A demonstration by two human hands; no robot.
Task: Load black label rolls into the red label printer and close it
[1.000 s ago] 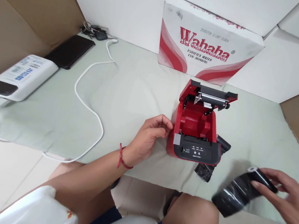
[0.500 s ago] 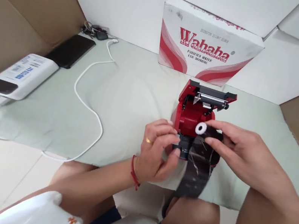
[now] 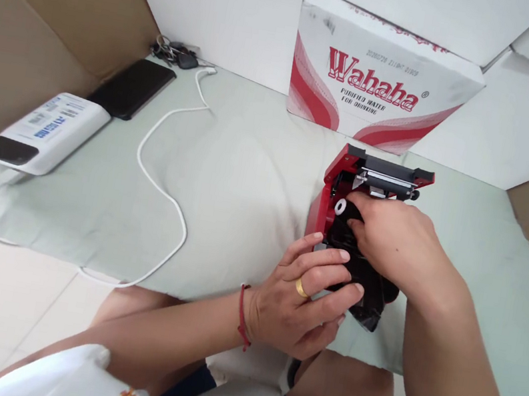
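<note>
A small red-and-black printer (image 3: 316,215) stands near the front edge with its lid (image 3: 396,168) raised. Inside its compartment sits a black roll (image 3: 342,233) with a white core, and my right hand (image 3: 396,244) pinches the roll from the right side. From the roll a loose black strip (image 3: 366,315) hangs over the printer's front. My left hand (image 3: 304,292) is open, fingers spread against the printer's front left edge and over the black strip. Most of the compartment is hidden behind the hands and the roll.
Behind the printer stands a white-and-red water carton (image 3: 380,82) against white boxes. On the left lie a white power bank (image 3: 53,129), a black phone (image 3: 133,88) and keys (image 3: 177,53). A white cable (image 3: 163,198) winds across the pale green cloth (image 3: 246,188).
My right hand has brought the roll down and forward into the printer's compartment. My left hand has moved right onto the printer's front and the strip. The view has shifted slightly.
</note>
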